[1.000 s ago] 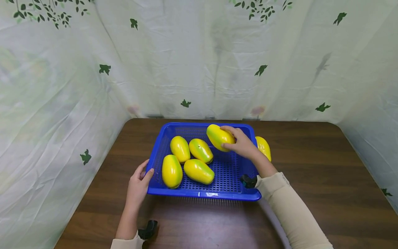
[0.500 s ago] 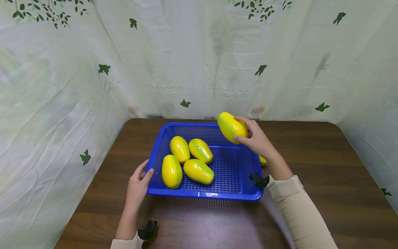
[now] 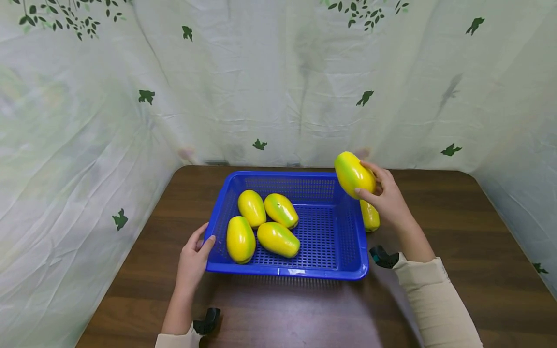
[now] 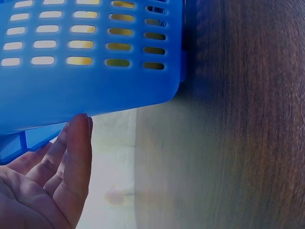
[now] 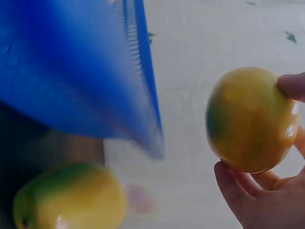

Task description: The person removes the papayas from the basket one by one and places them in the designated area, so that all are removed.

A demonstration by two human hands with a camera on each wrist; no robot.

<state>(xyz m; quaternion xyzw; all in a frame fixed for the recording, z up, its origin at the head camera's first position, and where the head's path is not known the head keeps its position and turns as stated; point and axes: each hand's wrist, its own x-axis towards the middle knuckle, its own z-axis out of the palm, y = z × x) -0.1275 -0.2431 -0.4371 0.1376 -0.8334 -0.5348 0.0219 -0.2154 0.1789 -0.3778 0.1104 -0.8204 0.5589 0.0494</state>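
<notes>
Fabric (image 3: 87, 159) printed with dark green birds hangs at the left, dropping behind the wood-grain desk (image 3: 130, 285). Just in from there, the left hand (image 3: 193, 253) grips the left rim of the blue basket (image 3: 261, 272), thumb over the lip, fingers beneath it. That moulded plastic looks light and fairly stiff, so the rim is a sensible place to steady it.

Inside, four glossy yellow fruits gather toward the left: the near-left fruit (image 3: 241, 240), upright in line with the basket's side, the far-left fruit (image 3: 251, 209), the far-right fruit (image 3: 281, 211) and the near-right fruit (image 3: 278, 241), these last two lying aslant.

Further right, above the basket's far right corner, the right hand (image 3: 389, 200) holds the raised fruit (image 3: 353, 175) clamped between thumb and fingers around its near right end. In the right wrist view it is apart from the basket. Its shine suggests a smooth, somewhat slippery skin; it is probably firm and moderate in weight, though that cannot be told by eye. A grip around its widest part should be surest. Below it, just right of the basket, the outer fruit (image 3: 370, 216) lies on the desk, partly hidden.
</notes>
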